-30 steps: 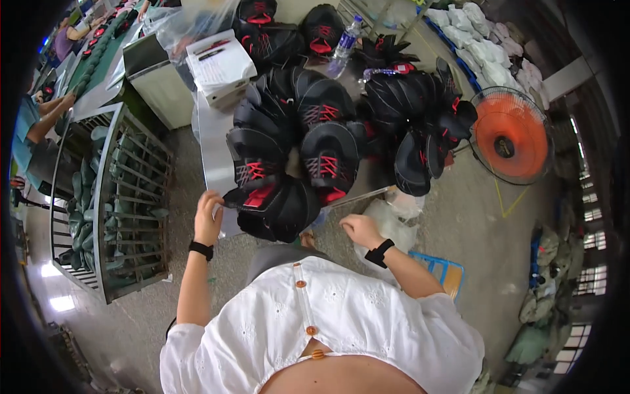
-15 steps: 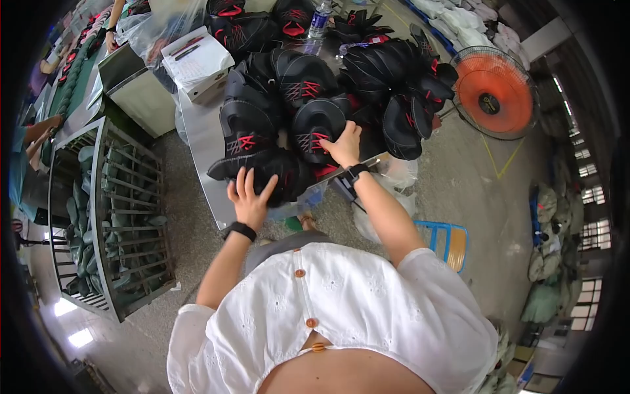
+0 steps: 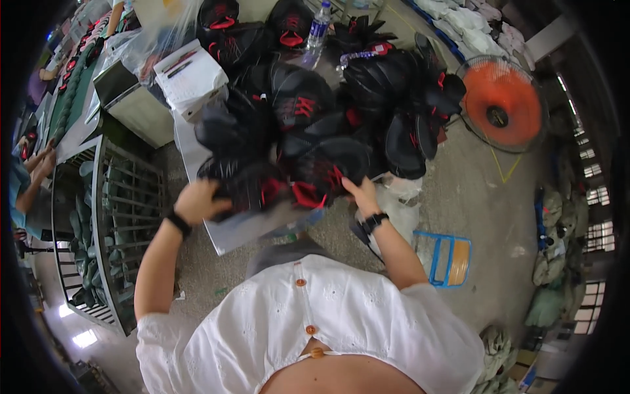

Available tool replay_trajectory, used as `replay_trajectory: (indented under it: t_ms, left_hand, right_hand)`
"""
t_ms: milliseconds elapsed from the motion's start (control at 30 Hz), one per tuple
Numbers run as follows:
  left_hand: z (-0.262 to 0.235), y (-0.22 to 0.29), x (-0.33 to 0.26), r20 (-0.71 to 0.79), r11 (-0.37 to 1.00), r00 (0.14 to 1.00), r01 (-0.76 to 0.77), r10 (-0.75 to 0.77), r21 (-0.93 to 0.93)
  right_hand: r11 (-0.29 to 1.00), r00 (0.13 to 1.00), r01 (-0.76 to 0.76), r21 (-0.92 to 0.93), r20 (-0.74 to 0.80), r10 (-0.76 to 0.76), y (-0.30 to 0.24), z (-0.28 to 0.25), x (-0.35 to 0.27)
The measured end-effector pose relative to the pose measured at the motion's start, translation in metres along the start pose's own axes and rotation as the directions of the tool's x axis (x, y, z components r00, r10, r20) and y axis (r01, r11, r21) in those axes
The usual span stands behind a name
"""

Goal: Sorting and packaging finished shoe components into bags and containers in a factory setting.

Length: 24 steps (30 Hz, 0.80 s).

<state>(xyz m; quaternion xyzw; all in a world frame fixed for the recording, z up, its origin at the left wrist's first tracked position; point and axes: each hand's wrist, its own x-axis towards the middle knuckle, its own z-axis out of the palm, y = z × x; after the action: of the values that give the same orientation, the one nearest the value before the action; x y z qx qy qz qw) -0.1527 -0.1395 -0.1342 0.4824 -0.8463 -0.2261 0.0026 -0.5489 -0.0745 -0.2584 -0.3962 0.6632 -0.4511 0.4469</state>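
A heap of black shoe uppers with red laces and red linings covers the metal table. My left hand is closed at the left edge of a black shoe upper, its fingertips partly hidden and a little blurred. With thumb and fingers my right hand grips the right edge of another shoe upper, next to its red laces. The red openings of both uppers face me, close together at the table's near edge. More uppers lie piled just beyond them.
A white box with papers and pens stands at the table's left. A bottle stands among the uppers. Left is a metal cage cart of green pieces; right are an orange fan and a blue-framed stool.
My left hand has moved left and down to the upper's side. My right hand has drawn its upper toward me and turned it. The red openings now show at the near edge.
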Motion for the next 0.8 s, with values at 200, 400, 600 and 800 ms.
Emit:
replay_trajectory:
  t_ms: [200,400,600,800]
  left_hand:
    - [0.056,0.018,-0.053,0.051,0.979,0.996,-0.081,0.073,0.185]
    - [-0.027,0.010,-0.019,0.262,0.867,0.958,0.031,0.116,-0.497]
    - [-0.090,0.017,0.115,-0.218,0.971,0.946,-0.235,0.241,0.053]
    - [-0.033,-0.006,0.187,-0.016,0.883,1.000,0.008,0.000,0.469]
  right_hand:
    - [0.990,0.960,0.007,-0.141,0.277,0.033,0.028,-0.031,-0.011]
    - [0.657,0.697,0.491,-0.572,0.710,0.098,-0.077,-0.089,0.109]
    - [0.201,0.328,0.943,-0.265,0.837,-0.437,-0.233,0.053,0.232]
    - [-0.332,-0.040,0.943,0.032,0.999,-0.018,-0.196,0.215,0.247]
